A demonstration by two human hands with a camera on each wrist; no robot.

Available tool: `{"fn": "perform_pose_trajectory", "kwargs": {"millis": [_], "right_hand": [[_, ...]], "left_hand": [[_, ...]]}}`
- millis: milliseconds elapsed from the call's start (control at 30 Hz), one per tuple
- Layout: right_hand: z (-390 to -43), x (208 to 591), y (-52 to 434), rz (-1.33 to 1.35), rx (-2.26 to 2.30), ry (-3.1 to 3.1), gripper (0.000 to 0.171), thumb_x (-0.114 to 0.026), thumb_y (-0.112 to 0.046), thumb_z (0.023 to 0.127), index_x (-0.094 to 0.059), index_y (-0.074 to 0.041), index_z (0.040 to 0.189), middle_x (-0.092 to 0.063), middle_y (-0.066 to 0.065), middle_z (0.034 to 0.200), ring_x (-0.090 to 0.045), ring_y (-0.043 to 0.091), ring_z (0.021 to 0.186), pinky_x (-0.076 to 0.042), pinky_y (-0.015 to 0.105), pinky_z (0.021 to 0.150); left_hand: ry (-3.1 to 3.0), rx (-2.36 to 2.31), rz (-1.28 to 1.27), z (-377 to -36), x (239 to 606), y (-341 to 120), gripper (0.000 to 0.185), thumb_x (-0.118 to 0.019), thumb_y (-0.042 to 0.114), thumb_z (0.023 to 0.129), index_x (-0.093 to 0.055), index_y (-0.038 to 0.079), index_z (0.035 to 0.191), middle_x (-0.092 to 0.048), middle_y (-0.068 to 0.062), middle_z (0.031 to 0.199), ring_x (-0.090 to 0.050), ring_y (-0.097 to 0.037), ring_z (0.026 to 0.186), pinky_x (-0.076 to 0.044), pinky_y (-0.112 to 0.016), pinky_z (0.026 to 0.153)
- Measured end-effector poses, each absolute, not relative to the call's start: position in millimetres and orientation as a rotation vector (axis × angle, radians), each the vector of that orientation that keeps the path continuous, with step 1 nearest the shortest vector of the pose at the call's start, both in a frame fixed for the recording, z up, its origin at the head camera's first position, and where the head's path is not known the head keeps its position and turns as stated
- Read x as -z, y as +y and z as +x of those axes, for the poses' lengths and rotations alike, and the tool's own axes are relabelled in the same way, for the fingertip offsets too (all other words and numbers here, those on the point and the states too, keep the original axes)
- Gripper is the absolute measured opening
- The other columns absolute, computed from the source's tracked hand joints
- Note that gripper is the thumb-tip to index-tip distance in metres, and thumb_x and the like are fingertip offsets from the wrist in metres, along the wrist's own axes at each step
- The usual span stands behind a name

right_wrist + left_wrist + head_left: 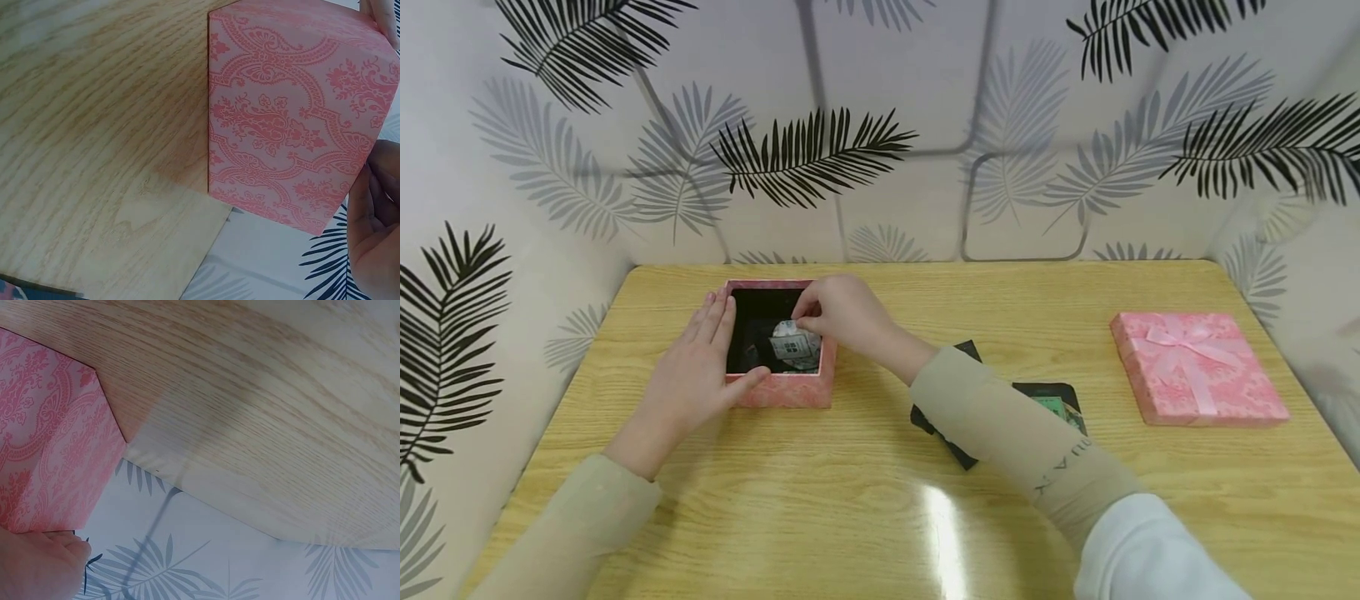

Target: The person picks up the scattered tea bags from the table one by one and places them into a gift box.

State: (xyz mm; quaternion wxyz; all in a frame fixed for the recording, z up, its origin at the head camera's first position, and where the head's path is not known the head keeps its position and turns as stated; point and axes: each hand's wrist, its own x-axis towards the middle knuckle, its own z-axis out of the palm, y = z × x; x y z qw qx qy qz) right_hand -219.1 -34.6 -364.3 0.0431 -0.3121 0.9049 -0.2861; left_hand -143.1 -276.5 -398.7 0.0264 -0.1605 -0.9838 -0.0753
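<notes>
Right hand: The right hand (850, 310) is held over the right rim of the box, thumb and forefinger brought together; the top of the packet is pinched between them.
Packet: A pale patterned packet (791, 347) with a grey label is held inside the box, at its right side; whether the floor of the box is touched by it cannot be told.
Left hand: The left hand (696, 362) is laid against the box, fingers straight and close together along the left rim, thumb spread away toward the front rim.
Gift box: The pink damask-patterned gift box (784, 391), black inside, is seated lidless toward the back left of the table; a darker shape in it is too dim to be named.
Sleeves: Both forearms are covered by beige sleeves (580, 508); dark lettering is borne on the right one, and a white outer sleeve (1153, 550) is seen above it.
Under the right forearm: Black flat pieces (967, 350) and a black-edged item with a green panel (1051, 406) are partly hidden.
Lid: The pink lid (1210, 375), tied with a ribbon bow, is placed well apart at the right.
Surroundings: The wood-grain table (760, 508) is backed by a leaf-printed backdrop (910, 217).
</notes>
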Motion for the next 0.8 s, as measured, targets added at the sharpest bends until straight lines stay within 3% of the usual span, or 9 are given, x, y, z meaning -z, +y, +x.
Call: {"fn": "perform_pose_trajectory", "kwargs": {"millis": [467, 800], "right_hand": [[-222.8, 366.9, -34.4, -1.157, 0.646, 2.878, 0.018, -0.074, -0.017, 0.101, -0.083, -0.010, 0.116, -0.081, 0.004, 0.118, -0.075, 0.020, 0.111, -0.060, 0.033, 0.101], [-229.7, 361.8, -13.6, -1.010, 0.921, 2.815, 0.019, -0.075, -0.017, 0.101, -0.082, -0.007, 0.116, -0.080, 0.006, 0.114, -0.076, 0.019, 0.102, -0.061, 0.032, 0.092]], "left_hand": [[-3.029, 0.249, -0.493, -143.1, 398.9, -276.7, 0.110, -0.055, 0.069, 0.100, -0.014, -0.008, 0.167, -0.013, -0.026, 0.177, -0.014, -0.044, 0.165, -0.026, -0.059, 0.131], [-3.048, 0.231, -0.481, -143.4, 397.1, -276.5, 0.109, -0.058, 0.065, 0.100, -0.011, -0.007, 0.167, -0.011, -0.025, 0.177, -0.012, -0.043, 0.166, -0.025, -0.059, 0.132]]}}
